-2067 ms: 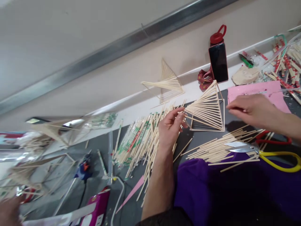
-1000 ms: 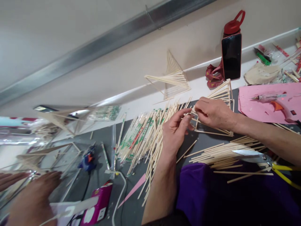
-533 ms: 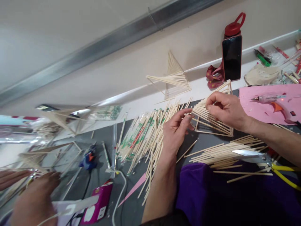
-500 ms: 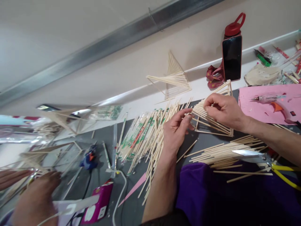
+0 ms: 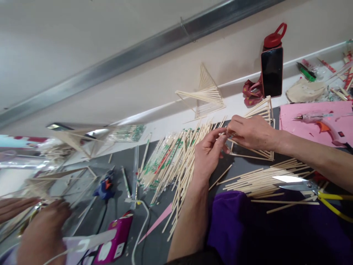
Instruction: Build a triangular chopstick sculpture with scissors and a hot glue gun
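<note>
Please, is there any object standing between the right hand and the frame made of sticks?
No, nothing visible. The right hand reaches across the wooden-stick frame, its fingertips near the left corner, beside the left hand. The scissors lie nearer the body, not between them.

Four stick frames (image 5: 263, 112), two glue guns (image 5: 323, 126)

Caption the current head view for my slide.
Left hand and right hand meet at one end of a stick frame, a glue gun lying on a pink sheet alongside.

On the gray desk (image 5: 160, 248) lie thin sticks (image 5: 185, 170), a pink sheet (image 5: 292, 134), a blue glue gun (image 5: 104, 187) and a pointy pink strip (image 5: 162, 218)
</note>
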